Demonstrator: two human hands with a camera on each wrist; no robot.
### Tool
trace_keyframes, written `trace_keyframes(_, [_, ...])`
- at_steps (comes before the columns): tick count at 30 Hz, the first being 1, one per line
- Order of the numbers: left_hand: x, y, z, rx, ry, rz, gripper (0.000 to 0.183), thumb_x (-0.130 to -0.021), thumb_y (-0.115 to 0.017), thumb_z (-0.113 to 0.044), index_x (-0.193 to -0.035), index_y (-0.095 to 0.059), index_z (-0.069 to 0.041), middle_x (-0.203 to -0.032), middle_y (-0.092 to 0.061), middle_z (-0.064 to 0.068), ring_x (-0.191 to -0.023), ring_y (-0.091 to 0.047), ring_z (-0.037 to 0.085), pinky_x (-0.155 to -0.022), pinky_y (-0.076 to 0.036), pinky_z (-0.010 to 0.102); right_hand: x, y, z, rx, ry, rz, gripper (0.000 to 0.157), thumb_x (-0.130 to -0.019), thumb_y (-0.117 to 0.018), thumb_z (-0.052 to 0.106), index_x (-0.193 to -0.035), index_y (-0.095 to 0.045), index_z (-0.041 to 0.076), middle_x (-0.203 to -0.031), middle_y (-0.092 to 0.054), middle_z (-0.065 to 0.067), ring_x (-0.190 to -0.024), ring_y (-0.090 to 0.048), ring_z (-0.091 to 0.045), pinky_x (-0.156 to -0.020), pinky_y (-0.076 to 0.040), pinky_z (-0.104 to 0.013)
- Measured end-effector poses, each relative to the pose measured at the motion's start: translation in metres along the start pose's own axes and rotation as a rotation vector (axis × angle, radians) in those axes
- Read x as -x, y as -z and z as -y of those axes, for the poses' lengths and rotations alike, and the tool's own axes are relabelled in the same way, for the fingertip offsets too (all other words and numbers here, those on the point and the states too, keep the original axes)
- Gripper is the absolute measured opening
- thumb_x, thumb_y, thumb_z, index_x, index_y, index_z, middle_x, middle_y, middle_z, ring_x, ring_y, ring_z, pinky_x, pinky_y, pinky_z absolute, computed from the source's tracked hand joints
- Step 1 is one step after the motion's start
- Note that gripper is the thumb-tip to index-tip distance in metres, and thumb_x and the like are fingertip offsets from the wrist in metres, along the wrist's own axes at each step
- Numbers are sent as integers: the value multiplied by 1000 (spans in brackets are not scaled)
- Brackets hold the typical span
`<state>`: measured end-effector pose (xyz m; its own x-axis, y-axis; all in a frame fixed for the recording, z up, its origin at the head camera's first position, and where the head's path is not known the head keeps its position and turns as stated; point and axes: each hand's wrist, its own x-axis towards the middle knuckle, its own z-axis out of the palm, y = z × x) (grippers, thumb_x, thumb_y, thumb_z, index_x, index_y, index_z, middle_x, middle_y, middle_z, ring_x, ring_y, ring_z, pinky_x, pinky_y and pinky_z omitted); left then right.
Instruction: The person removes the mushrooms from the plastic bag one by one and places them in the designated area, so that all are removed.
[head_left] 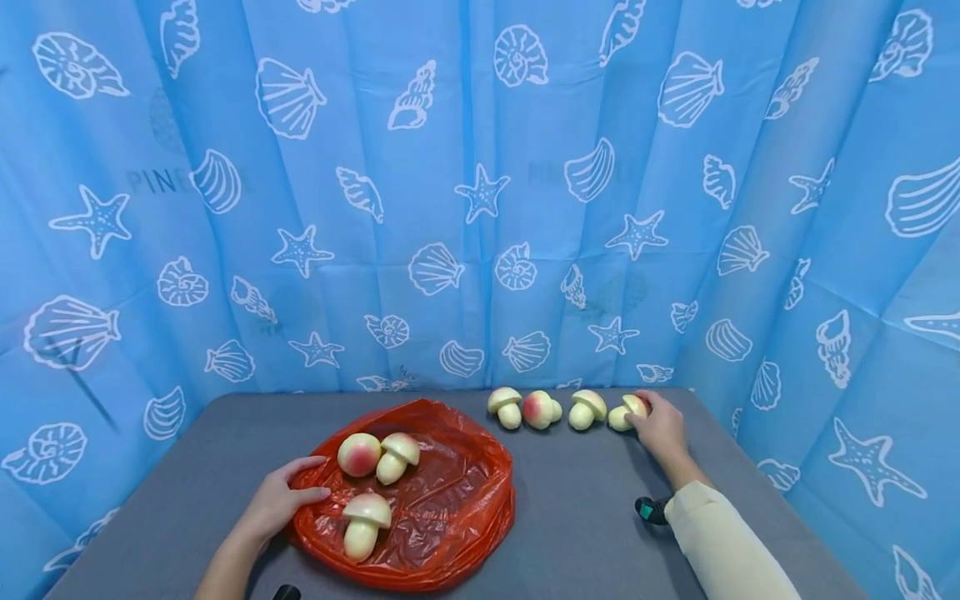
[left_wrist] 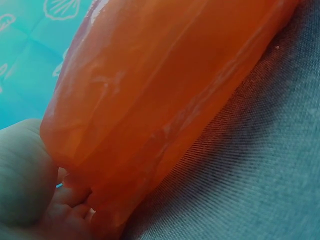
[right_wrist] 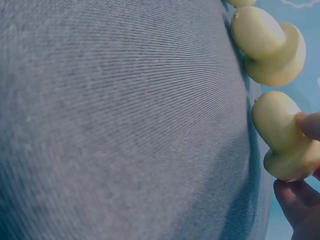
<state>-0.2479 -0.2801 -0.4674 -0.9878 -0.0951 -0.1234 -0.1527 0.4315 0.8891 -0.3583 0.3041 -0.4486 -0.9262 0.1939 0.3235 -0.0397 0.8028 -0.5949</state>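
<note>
A red plastic bag [head_left: 480, 475] lies spread open on the table, with three toy mushrooms inside: one showing its pink-tinged cap [head_left: 359, 455], another tilted beside it [head_left: 397, 458], and a third nearer the front [head_left: 366, 527]. My left hand [head_left: 276, 504] grips the bag's left rim; in the left wrist view some of its fingers are hidden by the red plastic [left_wrist: 150, 100]. At the back right, my right hand [head_left: 663, 429] holds a pale toy mushroom [right_wrist: 282, 135] by its cap and stem, thumb and fingers on opposite sides.
Three more toy mushrooms stand in a row along the table's back edge: left [head_left: 506, 407], middle [head_left: 540, 410] and right [head_left: 587, 409]. A blue shell-patterned curtain [head_left: 480, 208] hangs right behind the grey table [head_left: 577, 517].
</note>
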Motion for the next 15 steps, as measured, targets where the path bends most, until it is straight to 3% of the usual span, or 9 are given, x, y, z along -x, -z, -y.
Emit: trace_keyframes(15, [0, 1, 2, -1, 11, -2, 66, -82, -77, -27, -138, -50, -3, -141, -37, 34, -116, -49, 46, -75, -57, 43, 2, -5, 2, 6, -11, 33, 51, -89, -68, 14, -134, -51, -5, -130, -52, -31, -116, -48, -47, -94, -40, -58])
